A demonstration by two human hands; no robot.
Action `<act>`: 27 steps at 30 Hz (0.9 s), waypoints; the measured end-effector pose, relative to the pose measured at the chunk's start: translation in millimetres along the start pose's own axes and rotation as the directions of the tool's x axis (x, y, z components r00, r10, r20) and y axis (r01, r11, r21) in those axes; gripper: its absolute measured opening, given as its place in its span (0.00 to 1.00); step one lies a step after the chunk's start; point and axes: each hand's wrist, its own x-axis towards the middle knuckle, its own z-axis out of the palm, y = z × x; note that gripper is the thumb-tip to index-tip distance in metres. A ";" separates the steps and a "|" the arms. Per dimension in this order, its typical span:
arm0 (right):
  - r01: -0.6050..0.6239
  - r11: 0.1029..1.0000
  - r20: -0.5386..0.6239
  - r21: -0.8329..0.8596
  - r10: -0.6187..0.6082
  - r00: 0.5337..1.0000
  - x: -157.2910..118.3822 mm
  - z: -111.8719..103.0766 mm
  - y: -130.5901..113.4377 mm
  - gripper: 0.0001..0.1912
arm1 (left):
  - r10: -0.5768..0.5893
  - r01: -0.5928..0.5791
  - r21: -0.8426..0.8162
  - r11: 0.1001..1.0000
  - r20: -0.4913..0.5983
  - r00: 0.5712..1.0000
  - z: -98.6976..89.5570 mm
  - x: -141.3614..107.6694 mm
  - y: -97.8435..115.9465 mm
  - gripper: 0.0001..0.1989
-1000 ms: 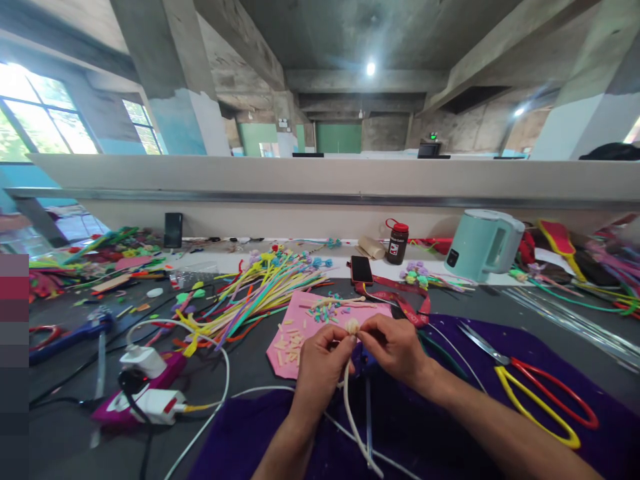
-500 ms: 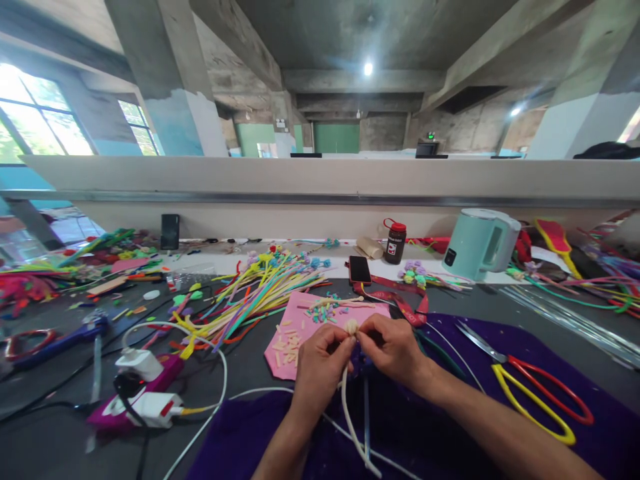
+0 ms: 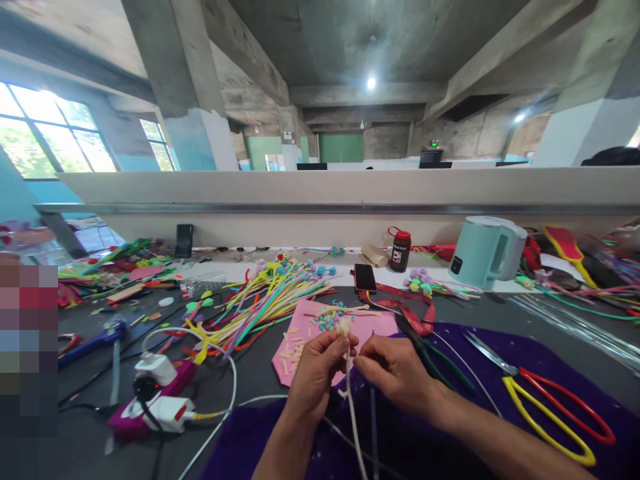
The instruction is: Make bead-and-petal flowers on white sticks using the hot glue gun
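In the head view, a thin cream stem (image 3: 353, 413) is held by the left hand (image 3: 320, 367), pinched firmly between thumb and fingers just under the pale tuft (image 3: 345, 325) at its top; the rest of it hangs down in front of the purple cloth (image 3: 250, 440). The tuft is held upright above the fingertips, in front of the pink sheet (image 3: 385, 325), where cut pieces (image 3: 291, 353) are scattered. The right hand (image 3: 393, 367) is held just beside the stem with its fingers curled in; whether anything is pinched there, or the stem touched, cannot be told. For good work, the pinch is best placed close under the tuft, so that its base is steadied without its folds being flattened. The stem, which looks soft and bendy, should be guided gently with the right fingertips, since a hard pull could loosen or twist the tuft. The loose end should be left free of snags. The scissors (image 3: 510, 370) and pliers (image 3: 445, 365), lying on the right, are best left clear of the elbow.
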 end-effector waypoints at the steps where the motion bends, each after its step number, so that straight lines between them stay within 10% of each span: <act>1: -0.051 0.997 0.026 0.066 0.049 0.998 -0.3 3.8 0.3 0.10 | -0.005 0.005 -0.034 0.999 0.006 1.000 0.4 -0.3 0.0 0.09; 11: -0.306 0.734 0.173 0.606 0.254 0.952 1.1 18.6 -4.5 0.13 | 0.032 -0.032 -0.017 0.999 0.003 0.999 2.9 -0.6 -5.4 0.10; 27: -0.116 0.982 -0.036 0.152 0.123 0.992 4.6 17.4 13.1 0.10 | -0.011 0.010 -0.135 0.991 -0.009 1.000 7.5 2.0 -10.3 0.07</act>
